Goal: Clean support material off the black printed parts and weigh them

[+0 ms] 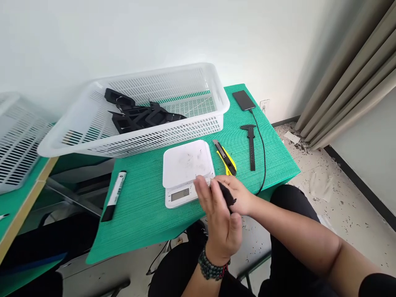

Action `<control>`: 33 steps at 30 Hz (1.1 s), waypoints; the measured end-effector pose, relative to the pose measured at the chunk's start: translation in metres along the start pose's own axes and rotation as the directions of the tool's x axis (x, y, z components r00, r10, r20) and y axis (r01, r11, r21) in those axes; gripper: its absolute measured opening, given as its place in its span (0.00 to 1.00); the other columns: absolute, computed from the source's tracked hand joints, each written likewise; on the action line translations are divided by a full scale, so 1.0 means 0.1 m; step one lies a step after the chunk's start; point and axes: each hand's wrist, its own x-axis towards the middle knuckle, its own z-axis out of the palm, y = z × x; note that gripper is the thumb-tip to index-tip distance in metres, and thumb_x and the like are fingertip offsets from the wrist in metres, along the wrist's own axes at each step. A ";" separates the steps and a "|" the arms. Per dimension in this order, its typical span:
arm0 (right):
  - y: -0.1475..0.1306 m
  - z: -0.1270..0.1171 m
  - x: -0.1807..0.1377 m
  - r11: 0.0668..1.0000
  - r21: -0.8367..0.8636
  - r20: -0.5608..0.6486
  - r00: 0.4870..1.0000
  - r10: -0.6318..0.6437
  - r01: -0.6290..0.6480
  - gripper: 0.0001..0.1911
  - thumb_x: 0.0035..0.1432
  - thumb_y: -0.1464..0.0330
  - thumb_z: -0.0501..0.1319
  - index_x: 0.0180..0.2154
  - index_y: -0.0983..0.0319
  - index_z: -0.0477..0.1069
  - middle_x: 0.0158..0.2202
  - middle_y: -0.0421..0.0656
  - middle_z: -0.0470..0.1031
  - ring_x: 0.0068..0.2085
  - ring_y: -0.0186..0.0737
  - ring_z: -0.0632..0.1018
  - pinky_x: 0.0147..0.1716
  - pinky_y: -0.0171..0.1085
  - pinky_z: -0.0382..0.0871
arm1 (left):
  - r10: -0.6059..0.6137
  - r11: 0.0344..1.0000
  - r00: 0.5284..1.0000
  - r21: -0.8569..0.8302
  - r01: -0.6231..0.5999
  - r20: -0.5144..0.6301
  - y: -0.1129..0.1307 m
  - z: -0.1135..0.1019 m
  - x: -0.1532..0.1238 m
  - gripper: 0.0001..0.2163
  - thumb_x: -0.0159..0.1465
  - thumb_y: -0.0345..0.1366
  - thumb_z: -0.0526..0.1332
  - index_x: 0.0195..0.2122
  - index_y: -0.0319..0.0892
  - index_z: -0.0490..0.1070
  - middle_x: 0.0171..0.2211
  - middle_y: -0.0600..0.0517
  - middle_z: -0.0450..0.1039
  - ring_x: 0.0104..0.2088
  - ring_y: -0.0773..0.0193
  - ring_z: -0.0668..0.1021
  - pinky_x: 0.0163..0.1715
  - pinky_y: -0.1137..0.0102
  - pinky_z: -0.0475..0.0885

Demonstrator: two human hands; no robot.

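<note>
My left hand [221, 225], with a beaded bracelet at the wrist, and my right hand [239, 194] are pressed together in front of the table edge. Between the palms is a small black piece [227, 196] with a ragged edge; most of it is hidden, so its kind is unclear. Just beyond my left fingertips lies a white digital scale [187, 165], with nothing large on its platform and some dark specks. A yellow box cutter [227, 160] rests right of the scale, its blade end pointing away from me.
Behind the scale stands a white plastic basket [198, 123] holding several black plastic parts [147, 114]. A marker [115, 194] lies to the left on the green table cover [140, 222]. Black calipers [251, 146] and a cabled phone-like device [243, 100] are at right. Another basket [18, 144] stands far left.
</note>
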 end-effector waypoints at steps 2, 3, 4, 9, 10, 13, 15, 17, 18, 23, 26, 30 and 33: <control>0.01 0.06 -0.04 1.000 -0.016 0.043 0.999 0.021 -0.020 0.19 0.64 0.57 0.55 0.24 0.59 0.57 0.24 0.36 0.58 0.28 0.33 0.60 0.28 0.35 0.60 | -0.002 1.000 0.999 -0.007 0.002 -0.047 -0.07 -0.07 0.04 0.32 0.75 0.51 0.42 0.75 0.46 0.34 0.77 0.49 0.26 0.75 0.48 0.34 0.72 0.49 0.35; 0.02 0.08 -0.06 1.000 -0.020 0.057 0.998 0.023 -0.022 0.18 0.64 0.58 0.55 0.25 0.59 0.58 0.24 0.36 0.60 0.29 0.33 0.62 0.29 0.34 0.61 | -0.008 1.000 0.998 -0.011 0.007 -0.070 -0.10 -0.10 0.07 0.32 0.75 0.51 0.42 0.75 0.47 0.35 0.77 0.51 0.26 0.75 0.49 0.34 0.72 0.49 0.34; 0.03 0.10 -0.08 0.999 -0.026 0.069 0.997 0.024 -0.023 0.17 0.65 0.59 0.54 0.26 0.60 0.60 0.25 0.36 0.62 0.30 0.33 0.63 0.31 0.35 0.62 | -0.018 1.000 0.996 -0.017 0.016 -0.091 -0.13 -0.13 0.09 0.32 0.74 0.51 0.42 0.75 0.48 0.35 0.77 0.52 0.26 0.75 0.49 0.34 0.72 0.50 0.32; 0.05 0.19 -0.15 0.998 -0.065 0.105 0.994 -0.011 0.018 0.13 0.67 0.63 0.50 0.35 0.61 0.69 0.36 0.43 0.75 0.42 0.42 0.75 0.48 0.42 0.71 | -0.133 0.988 0.982 -0.093 0.121 -0.136 -0.29 -0.23 0.16 0.31 0.74 0.54 0.41 0.75 0.54 0.35 0.77 0.60 0.25 0.75 0.53 0.32 0.73 0.53 0.30; 0.05 0.20 -0.15 0.997 -0.064 0.108 0.993 -0.044 0.051 0.13 0.67 0.65 0.50 0.37 0.61 0.70 0.39 0.45 0.77 0.46 0.43 0.75 0.53 0.45 0.70 | -0.166 0.982 0.977 -0.117 0.150 -0.135 -0.32 -0.24 0.16 0.32 0.73 0.55 0.41 0.75 0.55 0.35 0.77 0.61 0.25 0.75 0.54 0.31 0.73 0.53 0.31; 0.02 0.22 -0.15 0.987 -0.054 0.124 0.982 -0.142 0.149 0.13 0.66 0.68 0.49 0.40 0.60 0.72 0.46 0.47 0.78 0.52 0.44 0.75 0.61 0.47 0.66 | -0.243 0.959 0.962 -0.183 0.218 -0.126 -0.39 -0.26 0.15 0.34 0.72 0.59 0.40 0.75 0.55 0.33 0.77 0.61 0.24 0.75 0.53 0.31 0.74 0.50 0.33; 0.01 0.22 -0.15 0.984 -0.062 0.133 0.979 -0.156 0.166 0.12 0.66 0.68 0.49 0.38 0.60 0.72 0.46 0.47 0.78 0.52 0.43 0.76 0.60 0.47 0.66 | -0.255 0.952 0.960 -0.205 0.229 -0.114 -0.41 -0.26 0.14 0.35 0.71 0.60 0.40 0.75 0.56 0.34 0.77 0.60 0.25 0.75 0.51 0.32 0.74 0.48 0.34; 0.01 0.22 -0.16 0.986 -0.086 0.119 0.984 -0.132 0.143 0.11 0.66 0.68 0.50 0.36 0.60 0.70 0.43 0.46 0.77 0.50 0.43 0.76 0.58 0.45 0.68 | -0.246 0.950 0.964 -0.223 0.218 -0.103 -0.39 -0.25 0.14 0.33 0.71 0.60 0.39 0.75 0.57 0.36 0.77 0.59 0.28 0.75 0.50 0.34 0.74 0.48 0.36; 0.02 0.21 -0.17 0.987 -0.098 0.104 0.988 -0.115 0.125 0.10 0.66 0.68 0.50 0.35 0.60 0.69 0.41 0.45 0.77 0.49 0.42 0.76 0.57 0.44 0.69 | -0.238 0.950 0.966 -0.231 0.210 -0.100 -0.38 -0.24 0.14 0.32 0.72 0.59 0.39 0.75 0.57 0.39 0.77 0.59 0.30 0.75 0.51 0.35 0.74 0.49 0.38; 0.09 0.18 -0.19 0.994 -0.103 0.001 1.000 -0.024 0.024 0.11 0.63 0.66 0.52 0.28 0.59 0.62 0.30 0.39 0.69 0.36 0.38 0.71 0.40 0.38 0.70 | -0.194 0.965 0.974 -0.202 0.168 -0.118 -0.25 -0.15 0.14 0.30 0.74 0.55 0.39 0.74 0.53 0.46 0.77 0.54 0.35 0.75 0.49 0.40 0.73 0.52 0.44; 0.07 0.12 -0.18 0.998 -0.048 -0.036 0.998 0.046 -0.048 0.12 0.62 0.64 0.51 0.26 0.59 0.60 0.25 0.36 0.62 0.29 0.34 0.64 0.31 0.36 0.63 | -0.129 0.982 0.987 -0.151 0.113 -0.099 -0.18 -0.07 0.11 0.30 0.74 0.54 0.40 0.75 0.51 0.43 0.77 0.51 0.35 0.75 0.48 0.41 0.73 0.50 0.44; 0.01 0.03 -0.14 0.996 -0.028 -0.070 0.994 0.085 -0.087 0.15 0.63 0.60 0.52 0.26 0.59 0.60 0.24 0.36 0.61 0.27 0.34 0.62 0.27 0.35 0.58 | -0.084 0.986 0.996 -0.145 0.080 -0.027 -0.11 0.01 0.07 0.34 0.73 0.53 0.43 0.76 0.47 0.34 0.77 0.48 0.30 0.75 0.47 0.39 0.74 0.50 0.40; 0.00 -0.01 -0.11 0.994 -0.032 -0.083 0.991 0.102 -0.105 0.15 0.64 0.61 0.51 0.25 0.58 0.58 0.23 0.36 0.59 0.26 0.34 0.61 0.26 0.35 0.58 | -0.080 0.985 0.997 -0.151 0.082 0.018 -0.07 0.03 0.05 0.36 0.73 0.53 0.45 0.75 0.45 0.30 0.77 0.48 0.26 0.75 0.48 0.36 0.73 0.51 0.36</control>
